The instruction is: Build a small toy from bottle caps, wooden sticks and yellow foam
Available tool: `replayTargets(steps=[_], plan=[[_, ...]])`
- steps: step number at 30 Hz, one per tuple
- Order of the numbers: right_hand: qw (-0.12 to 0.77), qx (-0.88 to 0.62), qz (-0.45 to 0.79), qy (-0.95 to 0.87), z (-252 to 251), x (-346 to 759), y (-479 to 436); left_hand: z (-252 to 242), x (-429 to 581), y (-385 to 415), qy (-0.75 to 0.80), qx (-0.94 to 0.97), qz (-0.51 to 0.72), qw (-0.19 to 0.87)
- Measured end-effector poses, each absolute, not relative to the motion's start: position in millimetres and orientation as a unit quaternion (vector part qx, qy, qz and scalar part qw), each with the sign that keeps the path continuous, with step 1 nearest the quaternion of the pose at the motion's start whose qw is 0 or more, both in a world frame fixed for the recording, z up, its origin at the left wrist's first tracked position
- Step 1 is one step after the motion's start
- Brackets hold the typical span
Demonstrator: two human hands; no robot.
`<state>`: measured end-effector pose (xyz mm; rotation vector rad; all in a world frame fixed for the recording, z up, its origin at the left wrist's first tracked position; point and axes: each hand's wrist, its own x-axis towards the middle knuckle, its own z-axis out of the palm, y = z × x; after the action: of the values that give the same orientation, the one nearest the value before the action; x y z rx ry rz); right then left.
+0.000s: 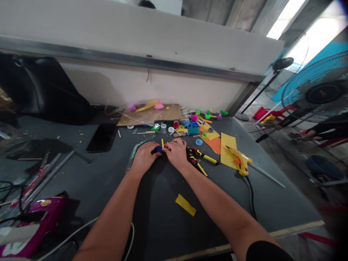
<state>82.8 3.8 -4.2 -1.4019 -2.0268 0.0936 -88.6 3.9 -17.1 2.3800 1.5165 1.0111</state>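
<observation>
My left hand (pixel 143 158) is closed on a small dark blue piece (pixel 157 149) whose exact kind I cannot make out. Close against it, my right hand (pixel 176 152) pinches a short yellow stick (pixel 162 143) that stands upright between the two hands. Just right of my right hand lie pliers with black and yellow handles (pixel 202 156). Beside my left hand is a clear plastic piece with a green edge (pixel 133 154). A strip of yellow paper (pixel 186 204) lies on the table between my forearms.
A yellow glue gun (pixel 241 162) rests on yellow card (pixel 228 143) at the right, its cord trailing to the front edge. Bottle caps, sticks and cardboard (pixel 127 117) crowd the back. A phone (pixel 102 137) and a black bag (pixel 46 90) are left; a fan (pixel 320 90) stands right.
</observation>
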Motion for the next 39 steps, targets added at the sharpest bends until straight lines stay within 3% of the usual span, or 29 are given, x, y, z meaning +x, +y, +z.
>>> replayTargets(steps=[17,26,39], plan=[[0.331,-0.509,0.060,-0.792,1.2,91.0,1.2,-16.5,-90.7,2.7,0.507,0.783,0.343,0.108],[0.241,-0.539,0.049,-0.806,0.6,93.1,0.3,-15.5,-95.9,7.3,0.511,0.783,0.326,0.137],[0.227,-0.545,0.012,-0.807,3.0,78.7,-4.4,-12.3,-93.0,7.0,0.528,0.768,0.337,0.130]])
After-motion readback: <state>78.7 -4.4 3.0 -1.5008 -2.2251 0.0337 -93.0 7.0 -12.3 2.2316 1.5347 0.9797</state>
